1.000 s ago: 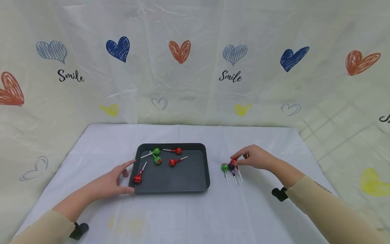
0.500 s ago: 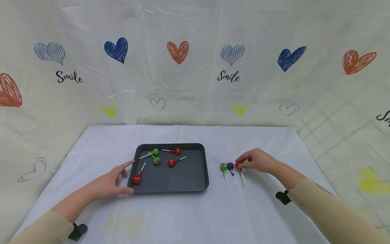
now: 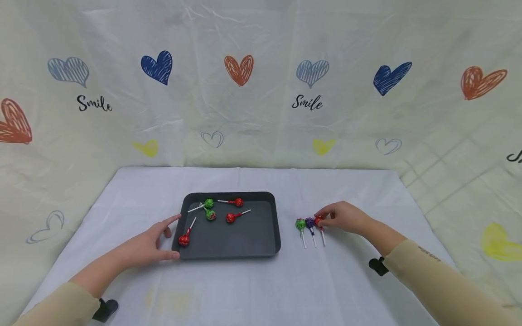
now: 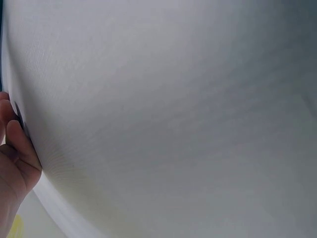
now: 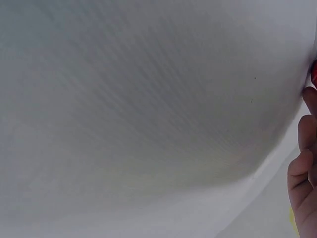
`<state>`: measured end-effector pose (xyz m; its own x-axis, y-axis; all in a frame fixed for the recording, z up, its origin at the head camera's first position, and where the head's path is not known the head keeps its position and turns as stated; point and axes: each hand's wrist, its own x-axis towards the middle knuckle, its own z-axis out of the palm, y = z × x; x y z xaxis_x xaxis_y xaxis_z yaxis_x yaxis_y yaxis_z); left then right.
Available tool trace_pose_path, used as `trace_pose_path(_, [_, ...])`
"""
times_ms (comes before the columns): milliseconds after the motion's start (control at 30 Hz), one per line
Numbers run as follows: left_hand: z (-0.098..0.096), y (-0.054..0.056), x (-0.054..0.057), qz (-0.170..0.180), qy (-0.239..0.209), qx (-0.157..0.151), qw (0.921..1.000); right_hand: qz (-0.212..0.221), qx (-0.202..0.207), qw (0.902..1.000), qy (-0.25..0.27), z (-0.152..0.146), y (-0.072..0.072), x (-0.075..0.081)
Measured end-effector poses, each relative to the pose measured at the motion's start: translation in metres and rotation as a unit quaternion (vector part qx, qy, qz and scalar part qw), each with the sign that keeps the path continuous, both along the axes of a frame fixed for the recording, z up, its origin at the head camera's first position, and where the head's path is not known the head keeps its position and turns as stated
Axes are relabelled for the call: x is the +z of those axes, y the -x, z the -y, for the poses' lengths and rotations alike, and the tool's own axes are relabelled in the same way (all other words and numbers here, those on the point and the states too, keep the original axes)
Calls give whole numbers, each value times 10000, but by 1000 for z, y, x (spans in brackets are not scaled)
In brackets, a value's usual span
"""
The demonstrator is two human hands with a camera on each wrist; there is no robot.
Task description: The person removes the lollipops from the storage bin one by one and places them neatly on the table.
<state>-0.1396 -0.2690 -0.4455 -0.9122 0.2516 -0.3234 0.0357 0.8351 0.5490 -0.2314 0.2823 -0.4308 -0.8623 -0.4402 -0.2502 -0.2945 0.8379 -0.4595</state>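
In the head view, the left hand (image 3: 143,245) rests at the left side of a dark grey tray (image 3: 244,244), forefinger and thumb spread and touching its rim. The right hand (image 3: 342,218) pinches the wrapped head of a red lollipop (image 3: 318,221), whose white stick lies toward the front on the cloth. Directly left of it lie a purple lollipop (image 3: 310,223) and a green lollipop (image 3: 300,224), in a row. The right wrist view catches the right hand's curled fingers (image 5: 307,129) and a bit of red wrapper; the left wrist view shows part of the left hand (image 4: 20,153).
Inside the tray lie two green lollipops (image 3: 210,214) near the back left. Several red lollipops, one (image 3: 184,240) at the front left and one (image 3: 230,218) mid-tray, lie there too. A white cloth (image 3: 244,290) covers the table; a heart-printed sheet (image 3: 261,117) hangs behind.
The right hand has shifted the red lollipop right, off the purple one, then slightly back left, so it lies beside it in the row. The left hand stays at the tray.
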Motion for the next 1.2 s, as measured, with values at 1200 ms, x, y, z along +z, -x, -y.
trace_pose_path(1200, [1, 2, -4, 82, 41, 21, 10000, -263, 561, 9975, 334, 43, 10, 34])
